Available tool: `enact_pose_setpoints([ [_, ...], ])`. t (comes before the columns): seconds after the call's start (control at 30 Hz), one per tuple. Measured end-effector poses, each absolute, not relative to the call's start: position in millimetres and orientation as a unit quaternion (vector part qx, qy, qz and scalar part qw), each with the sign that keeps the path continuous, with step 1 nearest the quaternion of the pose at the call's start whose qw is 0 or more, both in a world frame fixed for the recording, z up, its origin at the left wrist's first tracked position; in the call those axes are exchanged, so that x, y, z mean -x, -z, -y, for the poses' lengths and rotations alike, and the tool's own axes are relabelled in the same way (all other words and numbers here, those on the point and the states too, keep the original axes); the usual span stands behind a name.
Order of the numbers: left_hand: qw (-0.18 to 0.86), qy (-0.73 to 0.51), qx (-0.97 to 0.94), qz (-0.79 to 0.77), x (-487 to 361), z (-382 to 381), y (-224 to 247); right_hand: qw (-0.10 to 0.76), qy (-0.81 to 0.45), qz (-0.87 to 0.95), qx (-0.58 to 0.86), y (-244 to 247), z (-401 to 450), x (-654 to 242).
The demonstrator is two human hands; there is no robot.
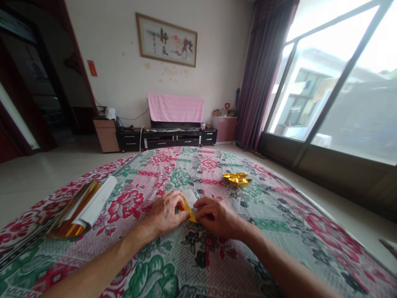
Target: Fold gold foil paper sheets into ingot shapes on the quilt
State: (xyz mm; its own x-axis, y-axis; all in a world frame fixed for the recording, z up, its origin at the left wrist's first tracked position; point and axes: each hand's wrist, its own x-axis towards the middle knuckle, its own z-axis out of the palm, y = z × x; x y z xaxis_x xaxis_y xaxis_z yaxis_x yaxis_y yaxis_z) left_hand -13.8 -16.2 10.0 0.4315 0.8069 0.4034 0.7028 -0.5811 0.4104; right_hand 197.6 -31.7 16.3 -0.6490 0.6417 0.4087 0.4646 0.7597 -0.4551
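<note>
Between my two hands, just above or on the patterned tablecloth, is a partly folded sheet of gold foil paper (190, 199), its white back facing up and a gold flap turned over. My left hand (169, 212) pinches its left side with thumb and fingers. On the right side, my right hand (215, 215) has its fingers curled and closed on the paper's edge. Beyond my right hand lie folded gold paper pieces (238, 179), shaped like small boats or ingots. A loose stack of gold and white foil sheets (83, 211), curled up at the sides, rests at the left.
The round table is covered by a red, green and grey floral tablecloth (149, 265). Behind it stand a low black cabinet (173, 140) and a screen draped with a pink cloth (175, 107). A purple curtain (257, 82) hangs beside large windows on the right.
</note>
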Motion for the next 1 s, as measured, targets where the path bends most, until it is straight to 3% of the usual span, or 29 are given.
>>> enact_pose_setpoints([
  [0.8,0.132,-0.271,-0.845,-0.441,19,14,-14,0.233,-0.118,0.930,0.259,-34,49,-194],
  [1.0,0.149,-0.345,-0.828,-0.415,26,4,-8,0.248,-0.151,0.922,0.255,-33,50,-189],
])
